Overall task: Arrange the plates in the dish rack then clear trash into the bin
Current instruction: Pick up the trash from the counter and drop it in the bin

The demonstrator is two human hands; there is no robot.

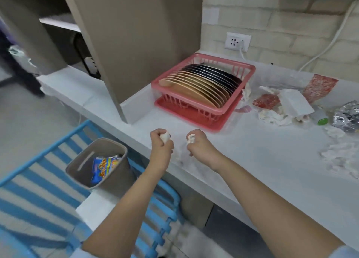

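A pink dish rack stands on the white counter, filled with a row of several tan and black plates on edge. My left hand grips a crumpled white tissue above the counter's front edge. My right hand grips another white tissue wad beside it. A grey bin sits below and to the left on a blue striped chair, with a blue snack wrapper inside. Loose trash lies to the right of the rack: white tissues, red wrappers, foil.
A beige cabinet panel rises left of the rack. A wall socket with a white cable is behind the rack. A blue striped chair stands under the counter edge. More crumpled white tissue lies at the far right.
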